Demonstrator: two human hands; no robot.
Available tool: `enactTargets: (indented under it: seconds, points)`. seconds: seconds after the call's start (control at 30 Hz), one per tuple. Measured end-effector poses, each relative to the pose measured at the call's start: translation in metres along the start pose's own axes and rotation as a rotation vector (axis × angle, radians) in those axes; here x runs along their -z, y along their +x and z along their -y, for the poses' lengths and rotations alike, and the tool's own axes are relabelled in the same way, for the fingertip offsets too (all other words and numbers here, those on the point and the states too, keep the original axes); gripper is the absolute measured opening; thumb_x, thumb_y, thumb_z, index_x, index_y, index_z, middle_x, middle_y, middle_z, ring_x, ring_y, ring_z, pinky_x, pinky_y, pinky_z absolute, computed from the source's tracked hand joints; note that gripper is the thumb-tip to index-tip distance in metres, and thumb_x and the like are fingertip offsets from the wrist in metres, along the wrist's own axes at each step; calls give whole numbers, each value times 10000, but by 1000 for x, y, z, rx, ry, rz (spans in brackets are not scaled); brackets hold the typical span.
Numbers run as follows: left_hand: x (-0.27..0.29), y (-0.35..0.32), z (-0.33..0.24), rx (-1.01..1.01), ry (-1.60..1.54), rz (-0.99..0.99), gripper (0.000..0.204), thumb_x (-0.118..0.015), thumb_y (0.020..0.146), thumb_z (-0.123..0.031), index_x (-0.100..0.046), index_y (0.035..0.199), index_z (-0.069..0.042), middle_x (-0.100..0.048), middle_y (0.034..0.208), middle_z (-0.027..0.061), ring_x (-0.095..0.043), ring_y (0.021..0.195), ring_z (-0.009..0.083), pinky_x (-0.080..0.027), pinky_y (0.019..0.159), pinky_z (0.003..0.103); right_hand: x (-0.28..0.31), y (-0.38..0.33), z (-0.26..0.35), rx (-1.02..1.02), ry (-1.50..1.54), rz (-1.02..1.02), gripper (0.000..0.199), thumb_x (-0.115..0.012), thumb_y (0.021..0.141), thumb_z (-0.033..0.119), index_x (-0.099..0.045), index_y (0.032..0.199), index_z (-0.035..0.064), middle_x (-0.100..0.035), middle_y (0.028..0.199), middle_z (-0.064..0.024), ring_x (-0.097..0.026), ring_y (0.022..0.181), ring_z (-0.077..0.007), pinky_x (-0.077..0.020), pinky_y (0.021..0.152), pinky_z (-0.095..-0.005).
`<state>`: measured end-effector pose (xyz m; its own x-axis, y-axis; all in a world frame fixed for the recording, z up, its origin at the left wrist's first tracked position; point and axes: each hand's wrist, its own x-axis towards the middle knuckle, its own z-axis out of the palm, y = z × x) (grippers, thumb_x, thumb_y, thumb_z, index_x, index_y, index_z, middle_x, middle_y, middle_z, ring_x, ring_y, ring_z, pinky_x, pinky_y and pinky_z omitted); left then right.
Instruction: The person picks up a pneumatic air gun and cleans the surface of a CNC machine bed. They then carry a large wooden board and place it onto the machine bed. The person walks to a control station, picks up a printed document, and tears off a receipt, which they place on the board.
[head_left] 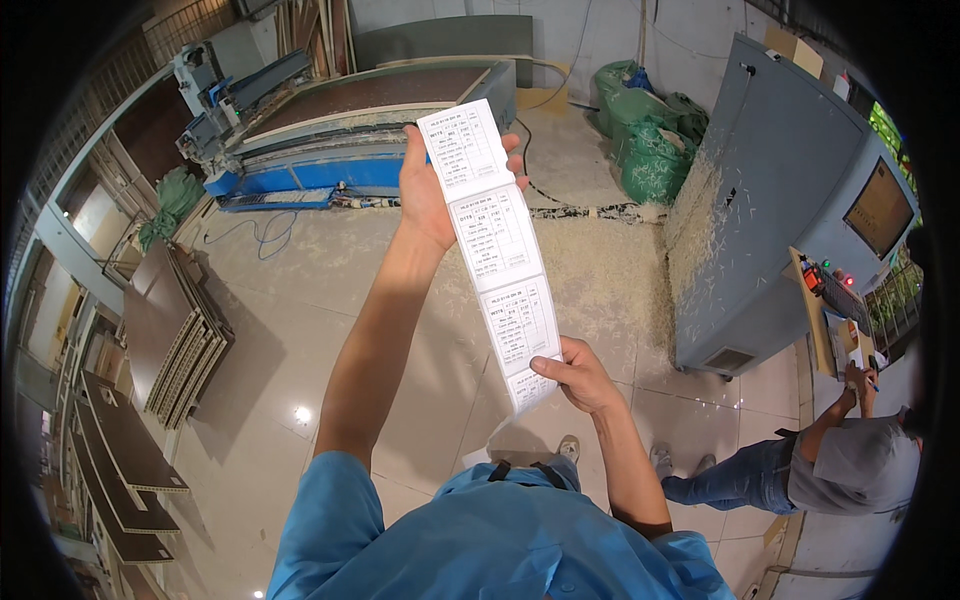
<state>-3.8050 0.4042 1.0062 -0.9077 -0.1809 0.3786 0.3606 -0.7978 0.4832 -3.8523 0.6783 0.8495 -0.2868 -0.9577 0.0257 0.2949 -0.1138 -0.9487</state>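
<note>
A long strip of white printed labels (498, 235) stretches between my two hands, with faint creases between one label and another. My left hand (428, 197) holds its far end across the palm, thumb along the left edge and fingertips showing past the right edge. Lower down, my right hand (585, 378) grips the strip, its thumb pressed on the printed face and its other fingers mostly hidden behind. Below that hand the strip's tail bends away toward my waist.
A flat-bed cutting machine (360, 105) stands at the far side. Shavings lie around the grey control cabinet (745, 230) and green sacks (650, 150). Stacked brown panels (165, 330) lean at left. A person in grey (850, 465) writes at the right.
</note>
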Motion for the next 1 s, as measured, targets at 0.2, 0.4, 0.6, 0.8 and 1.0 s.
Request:
enactTargets:
  seconds: [0.2, 0.4, 0.6, 0.8, 1.0]
  points:
    - [5, 2, 1, 5, -8, 1, 961, -189, 934, -833, -450, 1462, -74, -554, 1365, 277, -639, 1098, 435, -527, 942, 628, 3, 0, 0, -15, 17, -3, 335, -708, 949, 151, -687, 1236, -21, -733, 1176, -118, -674, 1068, -174, -499, 957, -340]
    - [6, 4, 2, 28, -45, 45, 979, -203, 926, -843, -441, 1476, -69, -546, 1378, 280, -634, 1109, 438, -512, 961, 633, 5, 1, -1, -24, 23, -1, 331, -708, 948, 148, -689, 1234, -16, -733, 1178, -114, -674, 1074, -176, -498, 959, -336]
    - [-1, 3, 5, 53, -39, 105, 978, -209, 930, -838, -457, 1466, -59, -542, 1384, 279, -618, 1134, 437, -499, 975, 640, 3, 9, 9, 26, -37, 0, 379, -730, 925, 158, -671, 1262, -6, -732, 1173, -98, -671, 1059, -155, -497, 952, -319]
    - [-14, 4, 13, 99, -130, 145, 986, -210, 924, -845, -467, 1455, -56, -551, 1366, 276, -614, 1137, 437, -501, 976, 639, -11, 20, 29, 108, -67, -86, 445, -749, 905, 151, -624, 1307, 2, -723, 1176, -79, -666, 1043, -129, -496, 943, -300]
    - [-25, 1, 17, 56, -18, 30, 924, -301, 940, -811, -477, 1432, -50, -567, 1341, 265, -614, 1139, 428, -504, 977, 643, -18, 28, 36, 196, -113, -143, 395, -737, 925, 161, -625, 1272, 7, -724, 1145, -81, -676, 1019, -130, -516, 914, -296]
